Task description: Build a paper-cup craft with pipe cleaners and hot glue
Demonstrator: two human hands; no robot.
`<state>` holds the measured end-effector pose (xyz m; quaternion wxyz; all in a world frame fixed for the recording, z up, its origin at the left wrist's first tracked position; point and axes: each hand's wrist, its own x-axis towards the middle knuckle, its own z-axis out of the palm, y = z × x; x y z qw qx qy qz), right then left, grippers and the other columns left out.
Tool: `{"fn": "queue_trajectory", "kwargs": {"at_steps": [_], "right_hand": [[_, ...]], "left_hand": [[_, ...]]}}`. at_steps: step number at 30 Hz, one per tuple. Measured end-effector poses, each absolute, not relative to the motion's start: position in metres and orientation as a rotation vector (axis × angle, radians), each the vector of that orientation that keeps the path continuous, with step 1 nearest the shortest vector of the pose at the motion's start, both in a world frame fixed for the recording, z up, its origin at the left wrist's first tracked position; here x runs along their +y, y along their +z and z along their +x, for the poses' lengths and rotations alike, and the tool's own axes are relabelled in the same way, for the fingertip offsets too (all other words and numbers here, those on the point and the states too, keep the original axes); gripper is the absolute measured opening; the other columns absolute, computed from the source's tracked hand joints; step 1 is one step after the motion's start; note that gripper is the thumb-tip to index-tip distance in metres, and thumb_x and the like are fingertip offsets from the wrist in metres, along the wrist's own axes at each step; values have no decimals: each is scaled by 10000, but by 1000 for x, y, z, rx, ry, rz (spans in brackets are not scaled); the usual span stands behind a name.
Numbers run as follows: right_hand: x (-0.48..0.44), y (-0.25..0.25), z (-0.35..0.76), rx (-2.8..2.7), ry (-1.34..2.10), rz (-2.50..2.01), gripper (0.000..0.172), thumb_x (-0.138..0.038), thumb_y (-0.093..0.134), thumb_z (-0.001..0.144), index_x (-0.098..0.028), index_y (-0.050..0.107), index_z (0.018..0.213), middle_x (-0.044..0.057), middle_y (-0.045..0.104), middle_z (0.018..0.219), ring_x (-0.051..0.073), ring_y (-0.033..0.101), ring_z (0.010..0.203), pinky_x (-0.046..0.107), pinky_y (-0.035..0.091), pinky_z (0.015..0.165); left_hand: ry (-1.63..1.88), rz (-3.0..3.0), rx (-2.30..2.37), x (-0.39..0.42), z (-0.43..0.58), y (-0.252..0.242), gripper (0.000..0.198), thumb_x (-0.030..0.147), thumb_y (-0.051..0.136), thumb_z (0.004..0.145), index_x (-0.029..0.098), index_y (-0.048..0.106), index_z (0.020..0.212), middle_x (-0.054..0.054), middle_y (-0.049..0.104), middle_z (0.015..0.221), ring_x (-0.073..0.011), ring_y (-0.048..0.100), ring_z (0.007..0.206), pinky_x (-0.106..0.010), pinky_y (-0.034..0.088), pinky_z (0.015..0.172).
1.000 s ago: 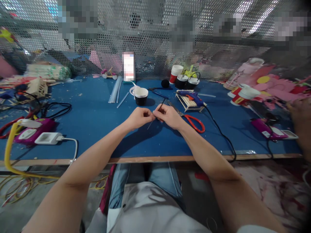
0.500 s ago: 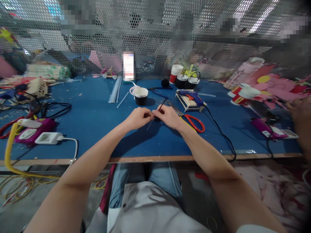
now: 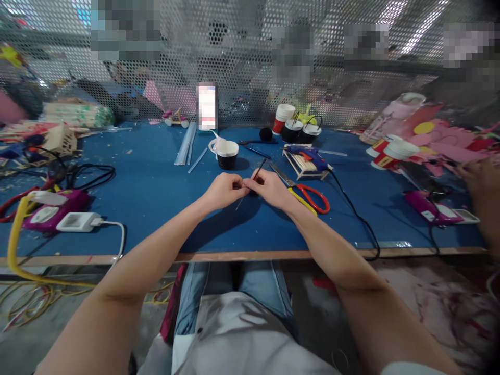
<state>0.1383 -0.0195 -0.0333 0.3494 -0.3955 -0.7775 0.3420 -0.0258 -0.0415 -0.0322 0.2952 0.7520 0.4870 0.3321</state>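
My left hand [image 3: 225,190] and my right hand [image 3: 269,186] meet above the blue table, fingertips pinched together. Between them is a thin black wire-like strip [image 3: 259,170], whose upper end sticks up past my right hand. A fine thread-like end [image 3: 239,202] hangs below the left fingertips. Something dark under the right fingers is mostly hidden. Just beyond my hands stands a paper cup [image 3: 227,156], black below and white at the rim, with a pale curled strip at its side. Scissors [image 3: 312,198] with red and yellow handles lie beside my right hand.
A blue glue gun [image 3: 312,155] rests on a small stick rack, its cord trailing to the table edge. Pliers [image 3: 255,148], a black ball [image 3: 266,134] and more cups [image 3: 292,130] are behind. Purple power strips [image 3: 58,208] lie left and right. Another person's hand [image 3: 482,182] is far right.
My fingertips have shifted very slightly, the left ones now tucked closer against the right. The strip stays between them, and the things on the table have not moved.
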Motion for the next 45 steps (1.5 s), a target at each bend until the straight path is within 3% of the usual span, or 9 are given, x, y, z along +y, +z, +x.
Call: {"fn": "queue_trajectory", "kwargs": {"at_steps": [5,11,18,21,26,35,45], "right_hand": [[-19,-32,143,-1987,1178,-794,262,-426,521,797,-165,491,794,-10,548,639,81,451,503,220,374,471],[-18,-35,143,-2015,954,-964,290,-442,535,783,-171,467,706,-44,470,516,77,408,475,213,317,466],[-19,-35,137,-1999,775,-1050,351,-477,549,751,-152,492,633,-16,485,556,90,404,528,234,312,505],[-20,-34,137,-1987,820,-1049,353,-485,559,740,-156,487,631,-22,475,550,87,398,520,232,317,496],[-21,-31,141,-1985,1137,-848,297,-455,529,775,-160,512,789,5,562,670,91,462,532,230,377,497],[-20,-32,139,-1982,826,-1041,341,-477,555,745,-154,500,650,-20,489,549,89,405,523,227,320,506],[-20,-35,139,-1933,922,-1004,352,-486,583,721,-160,487,631,-25,474,545,81,394,503,222,317,476]], "left_hand": [[886,1804,1132,-43,-27,-28,301,384,588,684,123,500,563,40,414,513,-46,316,476,-197,230,450],[894,1965,1255,-42,-26,-30,257,352,570,696,119,548,589,26,464,520,-58,360,493,-200,256,468],[927,2077,1322,-41,-25,-34,239,338,563,692,114,565,609,14,495,550,-69,388,512,-202,267,477],[909,2031,1288,-41,-25,-34,261,352,561,696,116,546,588,20,480,537,-66,380,512,-199,267,475],[873,1854,1138,-41,-28,-31,296,380,561,708,119,525,576,29,460,520,-52,348,482,-198,254,459],[917,2041,1293,-42,-26,-31,216,319,558,703,115,584,637,18,503,544,-65,390,510,-200,281,489],[878,1945,1239,-42,-25,-32,248,335,556,697,116,529,584,25,462,524,-59,362,497,-201,268,474]]}}
